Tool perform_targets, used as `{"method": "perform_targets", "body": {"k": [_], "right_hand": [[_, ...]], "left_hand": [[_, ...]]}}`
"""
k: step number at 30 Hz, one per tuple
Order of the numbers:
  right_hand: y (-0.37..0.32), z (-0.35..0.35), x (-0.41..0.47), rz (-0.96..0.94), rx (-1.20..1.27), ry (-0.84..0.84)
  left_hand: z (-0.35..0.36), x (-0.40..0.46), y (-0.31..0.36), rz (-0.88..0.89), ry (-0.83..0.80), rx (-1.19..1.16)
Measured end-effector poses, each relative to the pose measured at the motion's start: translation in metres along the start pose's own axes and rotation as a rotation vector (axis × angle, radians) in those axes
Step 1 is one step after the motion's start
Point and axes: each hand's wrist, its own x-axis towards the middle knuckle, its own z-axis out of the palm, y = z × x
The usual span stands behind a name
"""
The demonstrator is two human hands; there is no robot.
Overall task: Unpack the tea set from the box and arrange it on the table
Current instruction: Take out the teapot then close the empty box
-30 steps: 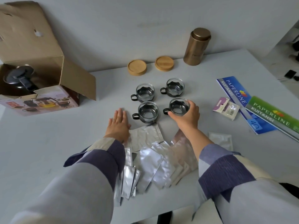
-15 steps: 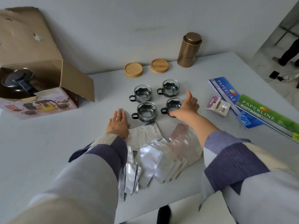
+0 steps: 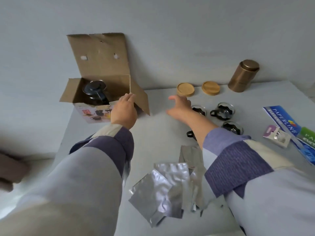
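With the left hand [image 3: 124,111] flat-fingered at the box [image 3: 102,92] edge and the right hand [image 3: 180,106] spread empty, seemingly midair, steady the box, then lift the teapot [image 3: 95,92] by its handle.

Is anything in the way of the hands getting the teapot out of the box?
Nothing visible blocks it. The box stands open, its flaps folded back, and the teapot shows inside. The left hand is at the box's front edge; the right hand hangs over bare table beside it.
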Motion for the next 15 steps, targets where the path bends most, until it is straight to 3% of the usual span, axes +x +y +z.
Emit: {"method": "perform_targets", "body": {"k": [5, 9, 15], "right_hand": [[-0.08, 0.043, 0.013, -0.183, 0.069, 0.003], [-0.132, 0.077, 0.03, -0.311, 0.055, 0.062], [-0.187, 0.114, 0.061, -0.224, -0.041, -0.145]], "left_hand": [[-0.03, 0.009, -0.072, -0.147, 0.117, -0.019], [-0.044, 0.018, -0.119, -0.233, 0.098, -0.018], [-0.037, 0.037, -0.152, -0.311, 0.02, -0.01]]}}
